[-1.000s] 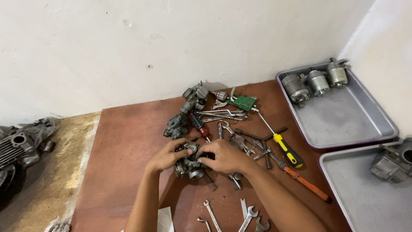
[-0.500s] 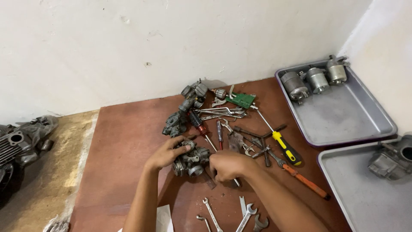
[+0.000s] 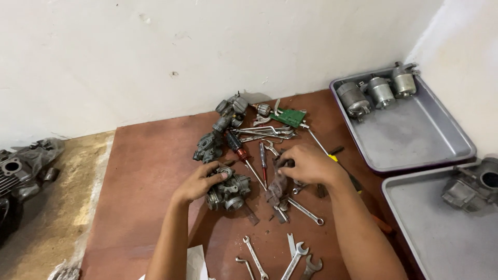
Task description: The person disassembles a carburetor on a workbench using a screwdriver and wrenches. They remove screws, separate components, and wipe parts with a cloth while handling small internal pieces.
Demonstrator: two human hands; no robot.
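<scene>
My left hand [image 3: 198, 182] rests on a grey metal carburetor [image 3: 229, 190] lying on the reddish-brown board [image 3: 150, 171], fingers curled over its top. To its right, my right hand [image 3: 307, 164] is down among a pile of loose tools [image 3: 280, 192], fingers bent around something there; what it grips is hidden under the fingers. A red-handled screwdriver [image 3: 241, 153] and a second small screwdriver [image 3: 263, 158] lie between the two hands.
More carburetor parts [image 3: 220, 129] and wrenches [image 3: 264, 132] lie toward the wall. Several spanners [image 3: 290, 259] sit near the board's front. A grey tray [image 3: 415, 132] with three cylindrical motors stands at right, another tray [image 3: 446, 233] with a metal housing below it. An engine block [image 3: 21, 166] is at left.
My right hand has left the carburetor and moved right into the tool pile. My left hand stays on the carburetor.
</scene>
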